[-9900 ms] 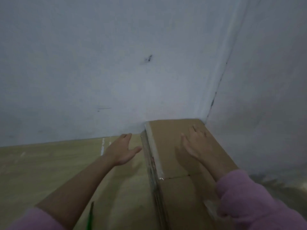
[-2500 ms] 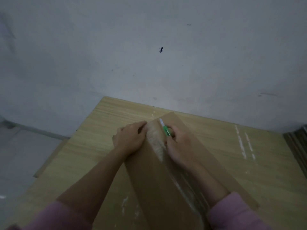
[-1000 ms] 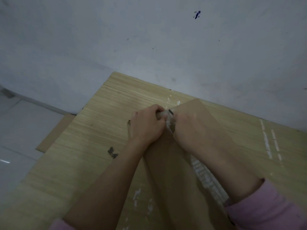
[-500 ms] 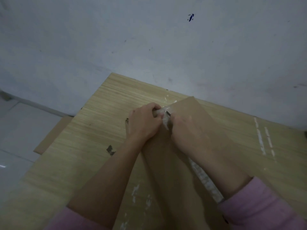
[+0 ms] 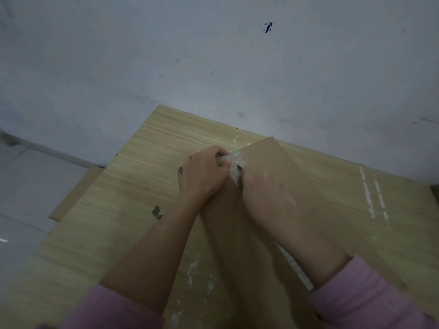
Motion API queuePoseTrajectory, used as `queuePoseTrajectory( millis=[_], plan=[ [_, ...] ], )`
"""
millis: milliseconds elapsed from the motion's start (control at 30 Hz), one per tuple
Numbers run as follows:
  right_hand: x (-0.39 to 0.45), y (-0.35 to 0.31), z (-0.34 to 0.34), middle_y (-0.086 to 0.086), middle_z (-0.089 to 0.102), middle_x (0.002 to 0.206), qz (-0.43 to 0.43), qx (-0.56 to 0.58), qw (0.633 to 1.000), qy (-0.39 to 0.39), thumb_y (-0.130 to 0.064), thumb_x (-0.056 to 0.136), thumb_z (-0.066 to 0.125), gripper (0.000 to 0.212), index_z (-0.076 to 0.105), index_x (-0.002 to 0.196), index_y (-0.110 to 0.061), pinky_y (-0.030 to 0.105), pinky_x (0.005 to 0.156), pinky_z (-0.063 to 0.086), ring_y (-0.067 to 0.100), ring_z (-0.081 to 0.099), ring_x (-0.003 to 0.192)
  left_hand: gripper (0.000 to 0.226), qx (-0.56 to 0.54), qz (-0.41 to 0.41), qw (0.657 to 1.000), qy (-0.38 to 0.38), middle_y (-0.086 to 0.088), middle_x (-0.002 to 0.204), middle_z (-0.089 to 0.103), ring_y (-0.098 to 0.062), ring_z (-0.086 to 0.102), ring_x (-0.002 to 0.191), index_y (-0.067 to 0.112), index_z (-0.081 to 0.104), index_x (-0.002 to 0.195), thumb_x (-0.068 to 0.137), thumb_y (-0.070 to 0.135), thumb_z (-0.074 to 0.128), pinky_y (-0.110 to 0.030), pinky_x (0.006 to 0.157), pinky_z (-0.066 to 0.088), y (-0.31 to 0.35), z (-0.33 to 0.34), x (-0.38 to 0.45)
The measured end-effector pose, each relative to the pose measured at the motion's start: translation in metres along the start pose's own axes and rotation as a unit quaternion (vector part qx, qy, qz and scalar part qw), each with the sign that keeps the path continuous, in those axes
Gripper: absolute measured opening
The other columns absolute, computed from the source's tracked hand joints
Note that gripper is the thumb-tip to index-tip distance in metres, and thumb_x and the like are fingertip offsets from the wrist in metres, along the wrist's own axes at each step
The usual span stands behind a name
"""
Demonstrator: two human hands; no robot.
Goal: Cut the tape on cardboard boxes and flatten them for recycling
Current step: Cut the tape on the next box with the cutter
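A long brown cardboard box [image 5: 292, 186] lies on the wooden table, running away from me. Clear tape [image 5: 237, 159] wraps its far end and a strip runs along its top. My left hand [image 5: 204, 173] grips the far left edge of the box, fingers curled over the tape. Close beside it, my right hand [image 5: 263, 189] is curled around a cutter, of which only a dark tip [image 5: 239, 167] shows against the tape. Both forearms in pink sleeves lie over the box.
The wooden table [image 5: 142, 186] meets a white wall [image 5: 213, 67] at the back. White residue streaks [image 5: 370, 195] mark the table at right. Grey floor tiles [image 5: 28, 186] and a flat brown board [image 5: 76, 193] lie past the table's left edge.
Over the last second both hands have stayed at the box's far end with little shift. The green cutter visible 2.5 s ago is now mostly covered by my right hand.
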State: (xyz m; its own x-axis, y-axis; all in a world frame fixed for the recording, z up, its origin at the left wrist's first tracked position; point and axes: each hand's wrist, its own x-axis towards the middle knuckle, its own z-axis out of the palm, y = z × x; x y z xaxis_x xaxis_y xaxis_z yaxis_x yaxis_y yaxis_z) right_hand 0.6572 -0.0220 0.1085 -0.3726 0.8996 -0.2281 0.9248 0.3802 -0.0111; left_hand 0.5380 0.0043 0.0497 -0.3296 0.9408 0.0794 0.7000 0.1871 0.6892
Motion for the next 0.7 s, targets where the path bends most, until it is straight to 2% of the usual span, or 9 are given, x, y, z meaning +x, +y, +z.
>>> queuePoseTrajectory(
  millis=[133, 300, 500, 633, 700],
  plan=[
    [0.001, 0.003, 0.001, 0.012, 0.049, 0.128, -0.004, 0.003, 1.0, -0.001, -0.013, 0.102, 0.023, 0.033, 0.042, 0.13, -0.011, 0.038, 0.09, 0.042, 0.03, 0.051, 0.117, 0.022, 0.009, 0.001, 1.0, -0.004, 0.006, 0.111, 0.066, -0.016, 0.055, 0.108, 0.026, 0.063, 0.108, 0.086, 0.028, 0.06, -0.029, 0.098, 0.029, 0.0, 0.001, 0.002],
    [-0.011, 0.008, 0.008, 0.014, 0.053, 0.119, 0.011, 0.015, 1.0, -0.01, -0.011, 0.1, 0.025, 0.03, 0.049, 0.119, -0.011, 0.037, 0.084, 0.044, 0.032, 0.055, 0.11, 0.02, 0.012, -0.004, 1.0, -0.003, 0.009, 0.112, 0.065, -0.013, 0.054, 0.11, 0.028, 0.062, 0.107, 0.087, 0.029, 0.059, -0.026, 0.095, 0.02, 0.0, 0.002, 0.002],
    [-0.017, 0.011, 0.01, 0.012, 0.051, 0.118, 0.01, 0.022, 1.0, 0.014, -0.015, 0.103, 0.022, 0.033, 0.046, 0.126, -0.014, 0.038, 0.083, 0.044, 0.032, 0.055, 0.11, 0.02, 0.023, -0.001, 1.0, 0.001, 0.009, 0.115, 0.062, -0.013, 0.051, 0.113, 0.027, 0.062, 0.108, 0.088, 0.028, 0.057, -0.029, 0.098, 0.019, 0.0, 0.002, 0.005],
    [-0.027, 0.017, 0.014, 0.011, 0.053, 0.115, 0.02, 0.011, 1.0, 0.003, -0.011, 0.101, 0.024, 0.032, 0.043, 0.127, -0.014, 0.035, 0.074, 0.04, 0.032, 0.056, 0.109, 0.02, 0.031, 0.002, 0.999, 0.006, 0.008, 0.116, 0.062, -0.014, 0.05, 0.115, 0.028, 0.062, 0.108, 0.088, 0.03, 0.058, -0.03, 0.1, 0.018, -0.002, 0.003, 0.011],
    [-0.035, 0.022, 0.015, 0.012, 0.053, 0.117, 0.031, 0.016, 0.999, -0.009, -0.01, 0.1, 0.024, 0.036, 0.037, 0.134, -0.016, 0.037, 0.079, 0.042, 0.033, 0.054, 0.111, 0.021, 0.034, 0.005, 0.999, 0.007, 0.008, 0.117, 0.063, -0.014, 0.05, 0.115, 0.028, 0.063, 0.108, 0.088, 0.03, 0.058, -0.03, 0.099, 0.019, -0.002, 0.004, 0.017]
  ],
)
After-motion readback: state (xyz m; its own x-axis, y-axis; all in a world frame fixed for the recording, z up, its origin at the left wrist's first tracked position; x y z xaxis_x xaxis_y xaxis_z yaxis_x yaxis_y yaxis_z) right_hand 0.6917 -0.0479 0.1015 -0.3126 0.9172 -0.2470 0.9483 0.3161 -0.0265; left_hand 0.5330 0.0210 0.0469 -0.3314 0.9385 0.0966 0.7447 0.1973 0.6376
